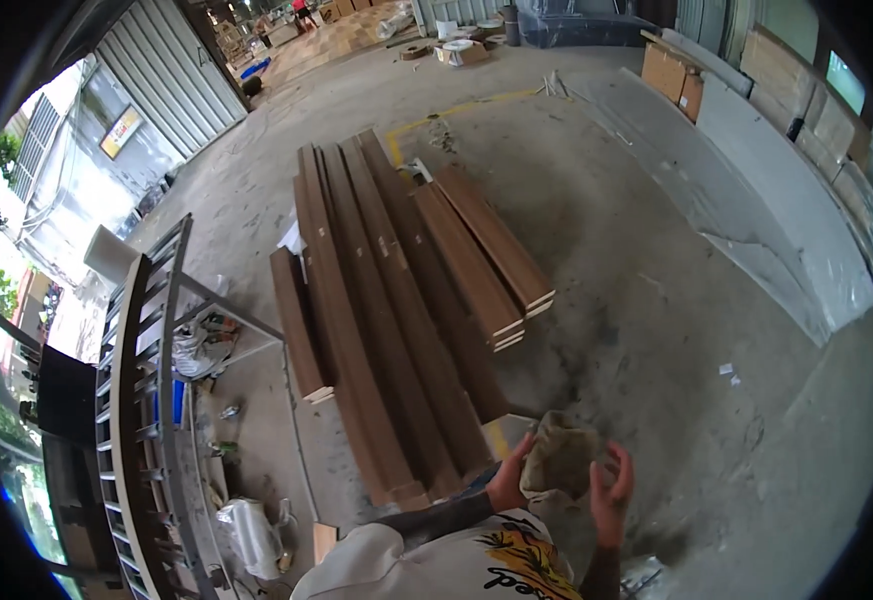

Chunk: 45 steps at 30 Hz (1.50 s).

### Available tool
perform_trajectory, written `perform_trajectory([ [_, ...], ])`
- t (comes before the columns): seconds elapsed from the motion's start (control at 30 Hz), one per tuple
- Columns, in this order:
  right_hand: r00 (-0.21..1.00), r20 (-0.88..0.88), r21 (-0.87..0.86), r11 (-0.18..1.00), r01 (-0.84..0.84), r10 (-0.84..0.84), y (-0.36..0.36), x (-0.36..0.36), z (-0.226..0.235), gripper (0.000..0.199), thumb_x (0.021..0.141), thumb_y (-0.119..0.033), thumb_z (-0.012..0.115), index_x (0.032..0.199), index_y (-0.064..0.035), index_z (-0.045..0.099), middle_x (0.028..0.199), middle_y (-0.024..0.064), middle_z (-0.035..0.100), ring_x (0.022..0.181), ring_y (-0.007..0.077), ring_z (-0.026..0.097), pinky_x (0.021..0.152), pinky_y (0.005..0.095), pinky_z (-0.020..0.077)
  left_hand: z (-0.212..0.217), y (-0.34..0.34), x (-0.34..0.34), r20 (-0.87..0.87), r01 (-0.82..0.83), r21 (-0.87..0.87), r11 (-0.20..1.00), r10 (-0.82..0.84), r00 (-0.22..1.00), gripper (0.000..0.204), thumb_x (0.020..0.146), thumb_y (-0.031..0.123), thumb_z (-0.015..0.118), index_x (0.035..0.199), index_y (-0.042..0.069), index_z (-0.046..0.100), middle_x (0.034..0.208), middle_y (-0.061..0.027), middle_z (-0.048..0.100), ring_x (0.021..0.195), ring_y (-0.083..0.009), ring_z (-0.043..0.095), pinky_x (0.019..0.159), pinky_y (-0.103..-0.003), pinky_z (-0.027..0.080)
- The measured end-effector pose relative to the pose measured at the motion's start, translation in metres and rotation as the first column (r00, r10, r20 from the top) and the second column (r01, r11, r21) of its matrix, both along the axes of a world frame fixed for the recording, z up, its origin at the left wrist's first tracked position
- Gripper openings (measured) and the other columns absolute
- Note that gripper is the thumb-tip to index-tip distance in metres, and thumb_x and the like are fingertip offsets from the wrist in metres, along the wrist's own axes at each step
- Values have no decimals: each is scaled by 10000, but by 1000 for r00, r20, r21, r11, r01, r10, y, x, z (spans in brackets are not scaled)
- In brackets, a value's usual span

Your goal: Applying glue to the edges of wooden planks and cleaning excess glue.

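A crumpled grey-brown cloth [559, 455] hangs between my two hands, low and right of centre; it is bunched with a hollow in its middle, like a rag or a small cloth bag. My left hand [509, 482] grips its left edge. Beside the right edge is my right hand [611, 492], fingers curved and spread apart, its thumb close to the cloth; whether it touches is hard to tell. Just left of my hands lie long dark brown boards [386, 300] side by side in stacks, their near ends close to my left forearm.
Shorter brown boards [476, 250] lie at the stack's right. A metal ladder-like frame [141, 400] stands along the left, with plastic-wrapped bundles [251, 537] by it. Clear sheeting [756, 270] and cardboard [668, 78] line the right wall. White scraps [728, 373] lie on the concrete floor.
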State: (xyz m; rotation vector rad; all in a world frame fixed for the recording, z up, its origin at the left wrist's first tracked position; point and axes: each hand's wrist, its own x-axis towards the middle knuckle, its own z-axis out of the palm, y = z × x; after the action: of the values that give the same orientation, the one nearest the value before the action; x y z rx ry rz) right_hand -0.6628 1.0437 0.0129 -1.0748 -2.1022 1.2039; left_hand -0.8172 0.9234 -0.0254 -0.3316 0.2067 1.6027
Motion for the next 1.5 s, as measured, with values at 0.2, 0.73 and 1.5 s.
perform_trajectory([
  [0.2,976,-215,-621,777,-107,-38,156,-5,-31,479,973,-84,611,1430,-21,483,1386,174,551,1232,297,553,1011,381,464,8,196,-42,-127,261,303,917,-233,964,577,1059,524,435,1444,102,517,1368,-92,605,1210,-217,592,1050,-370,468],
  [0.73,911,-235,-840,542,-14,-339,528,-273,40,570,918,-346,542,1379,-12,539,1335,129,628,1222,290,614,1047,438,487,-42,476,-247,-883,-474,-460,751,-443,155,600,1038,481,513,1513,122,444,1466,-77,493,1310,-234,497,1078,-369,401],
  [1.5,640,-3,-315,607,-730,768,691,-756,24,455,1024,-241,583,1385,13,472,1292,149,604,1140,212,586,995,342,457,59,595,-599,-988,-892,-126,434,-136,73,501,799,13,715,1283,120,643,1120,-49,659,1023,-182,634,907,-346,504],
])
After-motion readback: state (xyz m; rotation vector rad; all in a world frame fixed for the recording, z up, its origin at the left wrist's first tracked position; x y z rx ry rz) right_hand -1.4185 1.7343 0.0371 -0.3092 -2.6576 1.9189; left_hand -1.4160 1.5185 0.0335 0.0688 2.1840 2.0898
